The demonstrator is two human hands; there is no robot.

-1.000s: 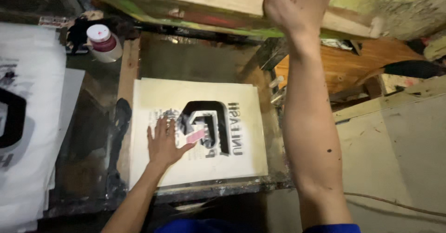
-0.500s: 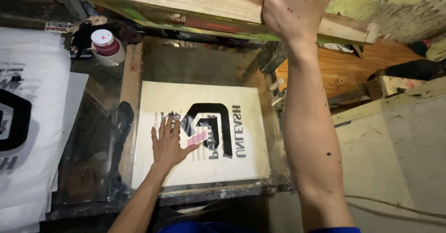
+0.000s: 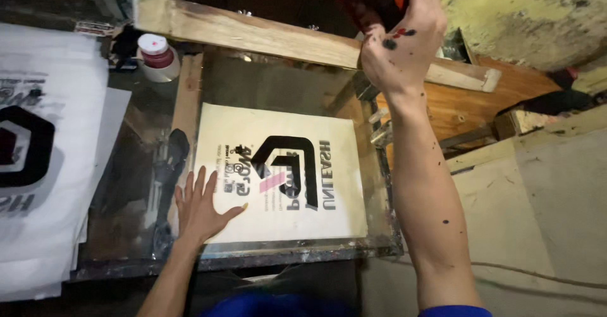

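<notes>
My right hand (image 3: pixel 398 51), flecked with dark ink, has its grip closed over the edge of the raised wooden screen frame (image 3: pixel 253 32), holding it tilted up above the table (image 3: pixel 139 184). My left hand (image 3: pixel 201 208) has no grip on anything: the fingers are spread and the palm lies flat on the lower left corner of the cream printed sheet (image 3: pixel 284 178). That sheet lies flat on the glass-topped table, bearing a black emblem, black lettering and a small pink strip (image 3: pixel 273 182) near its middle. Left of the table I note a stack of white printed sheets (image 3: pixel 44 165). A red-and-white lidded jar (image 3: pixel 157 56) stands just beyond the table's far left corner.
</notes>
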